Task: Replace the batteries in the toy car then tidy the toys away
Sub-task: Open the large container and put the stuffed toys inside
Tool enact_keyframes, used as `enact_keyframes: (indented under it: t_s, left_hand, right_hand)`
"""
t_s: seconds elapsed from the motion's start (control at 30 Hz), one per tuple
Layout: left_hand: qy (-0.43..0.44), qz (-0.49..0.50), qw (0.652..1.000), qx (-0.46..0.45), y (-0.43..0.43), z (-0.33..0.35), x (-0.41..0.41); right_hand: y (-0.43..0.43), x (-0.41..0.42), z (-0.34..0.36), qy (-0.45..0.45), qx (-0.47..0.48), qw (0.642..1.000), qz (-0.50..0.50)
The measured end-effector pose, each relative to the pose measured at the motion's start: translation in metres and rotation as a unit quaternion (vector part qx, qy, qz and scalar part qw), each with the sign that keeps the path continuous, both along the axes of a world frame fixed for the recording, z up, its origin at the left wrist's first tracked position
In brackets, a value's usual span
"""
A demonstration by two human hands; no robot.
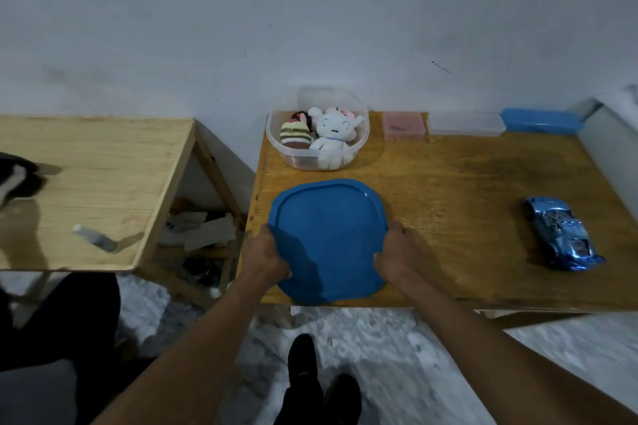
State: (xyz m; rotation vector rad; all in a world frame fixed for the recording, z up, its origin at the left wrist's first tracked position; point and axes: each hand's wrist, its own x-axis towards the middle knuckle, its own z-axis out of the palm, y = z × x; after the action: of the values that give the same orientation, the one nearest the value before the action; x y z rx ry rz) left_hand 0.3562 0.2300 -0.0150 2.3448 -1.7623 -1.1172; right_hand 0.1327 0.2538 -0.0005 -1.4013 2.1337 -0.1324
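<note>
Toy tub point(278, 141) behind lid point(328, 238), car point(562, 238) rt.

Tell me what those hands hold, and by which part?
The lid, left hand gripping its left edge, right hand its right edge.

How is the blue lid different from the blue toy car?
The lid is flat, wide and dull; the car is smaller, bumpy and shiny. The left hand and right hand hold the lid by its edges; nothing touches the car. The lid is at the front of the table, the car far to the right. Both are blue.
</note>
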Motion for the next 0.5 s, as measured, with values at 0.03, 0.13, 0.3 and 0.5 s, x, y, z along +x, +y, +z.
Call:
enact_keyframes:
  t_s: [0.03,0.13,0.3,0.5]
  left_hand:
    - [0.013,0.009,1.0,-0.009,-0.001,0.003,0.002]
    - [0.043,0.026,0.997,-0.054,-0.01,0.022,0.005]
    - [0.052,0.007,0.985,-0.164,-0.042,0.061,0.001]
    - [0.007,-0.052,0.981,-0.187,-0.105,0.088,0.003]
  right_hand:
    - [-0.002,0.0,0.005,-0.003,-0.012,1.0,-0.003]
    - [-0.013,0.0,0.025,-0.022,-0.061,0.998,-0.009]
    - [-0.045,-0.001,0.056,-0.003,-0.126,0.992,0.0]
    - [-0.103,0.001,0.077,0.028,-0.143,0.989,0.039]
